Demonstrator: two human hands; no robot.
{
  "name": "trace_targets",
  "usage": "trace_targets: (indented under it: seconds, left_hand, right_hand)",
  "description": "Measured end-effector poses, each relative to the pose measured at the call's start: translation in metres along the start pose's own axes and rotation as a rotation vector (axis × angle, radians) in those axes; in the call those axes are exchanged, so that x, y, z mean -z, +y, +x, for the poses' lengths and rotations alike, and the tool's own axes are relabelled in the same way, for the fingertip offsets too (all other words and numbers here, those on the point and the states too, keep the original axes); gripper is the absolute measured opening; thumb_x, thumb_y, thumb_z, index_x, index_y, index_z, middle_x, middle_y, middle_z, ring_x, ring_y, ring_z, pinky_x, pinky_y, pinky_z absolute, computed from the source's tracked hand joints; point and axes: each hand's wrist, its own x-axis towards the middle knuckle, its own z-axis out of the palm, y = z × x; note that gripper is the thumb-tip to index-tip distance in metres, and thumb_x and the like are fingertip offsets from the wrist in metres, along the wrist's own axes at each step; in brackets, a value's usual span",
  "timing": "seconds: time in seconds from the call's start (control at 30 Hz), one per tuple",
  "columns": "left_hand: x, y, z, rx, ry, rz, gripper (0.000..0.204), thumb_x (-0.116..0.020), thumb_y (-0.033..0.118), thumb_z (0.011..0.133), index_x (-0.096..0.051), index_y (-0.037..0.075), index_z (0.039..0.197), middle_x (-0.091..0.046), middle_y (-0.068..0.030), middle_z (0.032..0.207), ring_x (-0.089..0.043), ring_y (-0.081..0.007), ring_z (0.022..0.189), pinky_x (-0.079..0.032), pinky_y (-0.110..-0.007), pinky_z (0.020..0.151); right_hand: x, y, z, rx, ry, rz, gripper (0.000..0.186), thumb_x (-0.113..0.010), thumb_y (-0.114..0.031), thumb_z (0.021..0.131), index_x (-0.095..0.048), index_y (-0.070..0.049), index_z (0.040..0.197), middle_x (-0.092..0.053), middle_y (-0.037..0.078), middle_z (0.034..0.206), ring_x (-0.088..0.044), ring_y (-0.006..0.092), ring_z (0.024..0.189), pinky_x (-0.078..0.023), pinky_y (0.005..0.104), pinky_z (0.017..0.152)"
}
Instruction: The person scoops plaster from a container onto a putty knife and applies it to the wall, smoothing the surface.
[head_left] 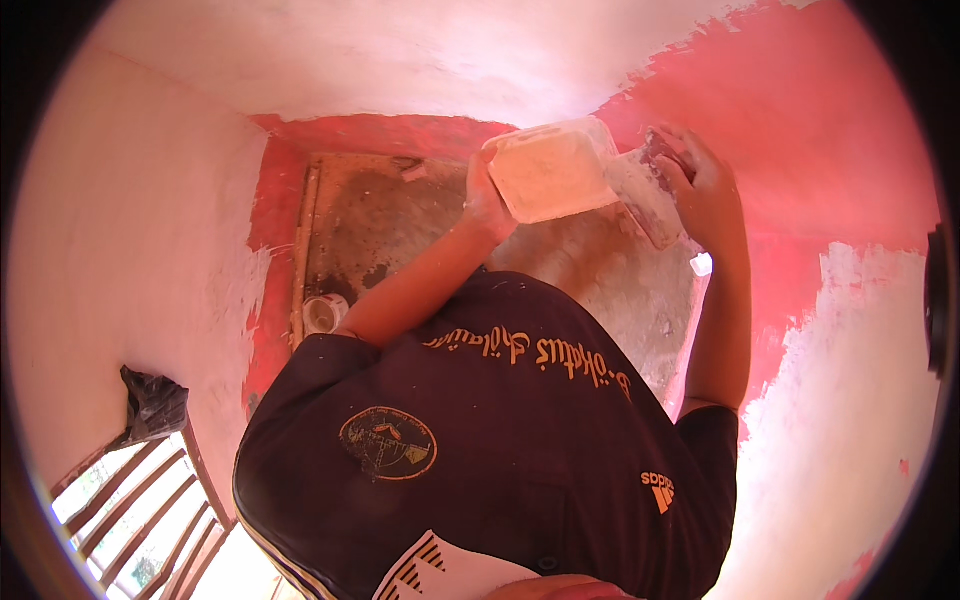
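Observation:
My left hand (486, 200) grips the near-left side of a shallow rectangular plastic tub (555, 175). Its pale face is turned up toward me; whether that is the inside or the underside, I cannot tell. Close by its right edge, my right hand (705, 195) is closed on a broad flat spreading tool (645, 205) smeared with whitish paste. The tool touches or overlaps the tub's right side. Both are held up at arm's length before the far wall corner.
Pink-red wall (780, 110) shows ragged edges where whitish coating (830, 400) covers other parts. A small bucket (324, 313) stands on the stained floor (400, 220) at the left. Dark plastic (157, 402) hangs above a barred opening (140, 510) at lower left.

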Motion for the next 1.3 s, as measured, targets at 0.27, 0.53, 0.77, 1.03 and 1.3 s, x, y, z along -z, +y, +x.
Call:
trace_targets:
  seconds: [0.27, 0.53, 0.77, 1.03, 1.3]
  left_hand:
    - [0.004, -0.008, -0.004, -0.047, -0.054, -0.062, 0.059, -0.042, 0.037, 0.097, -0.041, 0.009, 0.149, -0.055, -0.0106, 0.144, -0.053, -0.0303, 0.136, -0.043, -0.049, 0.114]
    - [0.004, -0.016, -0.012, -0.137, -0.018, -0.101, 0.065, -0.049, 0.031, 0.096, -0.028, 0.012, 0.154, -0.052, -0.0107, 0.144, -0.049, -0.0306, 0.138, -0.04, -0.051, 0.116]
    - [0.003, -0.015, -0.01, -0.178, -0.037, -0.127, 0.057, -0.049, 0.029, 0.096, -0.035, 0.013, 0.149, -0.055, -0.0103, 0.14, -0.051, -0.0301, 0.135, -0.042, -0.049, 0.114]
    - [0.0, -0.017, -0.013, -0.226, 0.078, -0.088, 0.048, -0.046, 0.027, 0.096, -0.043, 0.011, 0.141, -0.058, -0.0113, 0.135, -0.055, -0.0291, 0.13, -0.045, -0.047, 0.111]
    - [-0.01, -0.015, -0.015, -0.178, 0.162, -0.023, 0.057, -0.037, 0.037, 0.096, -0.054, 0.002, 0.137, -0.062, -0.0144, 0.139, -0.058, -0.0321, 0.13, -0.044, -0.047, 0.112]
  right_hand:
    - [-0.009, 0.007, 0.036, -0.005, -0.257, -0.376, 0.028, -0.062, -0.006, 0.093, -0.067, 0.002, 0.12, -0.075, 0.014, 0.098, -0.069, 0.0171, 0.078, -0.055, 0.0327, 0.077]
    - [-0.017, 0.035, 0.048, -0.144, -0.326, -0.287, 0.026, -0.063, -0.002, 0.091, -0.068, 0.003, 0.116, -0.074, 0.012, 0.095, -0.069, 0.0167, 0.079, -0.055, 0.032, 0.074]
    - [-0.026, 0.035, 0.042, -0.219, -0.338, -0.091, 0.022, -0.064, -0.004, 0.09, -0.069, 0.005, 0.11, -0.074, 0.015, 0.092, -0.07, 0.0184, 0.078, -0.055, 0.0341, 0.073]
    - [-0.034, 0.028, 0.044, -0.185, -0.374, -0.122, 0.023, -0.065, -0.003, 0.09, -0.07, 0.004, 0.111, -0.074, 0.013, 0.092, -0.068, 0.0158, 0.077, -0.054, 0.0318, 0.07]
    - [-0.039, 0.028, 0.041, -0.298, -0.473, -0.006, 0.026, -0.068, -0.005, 0.093, -0.069, 0.003, 0.118, -0.073, 0.01, 0.095, -0.067, 0.0129, 0.078, -0.053, 0.0288, 0.068]
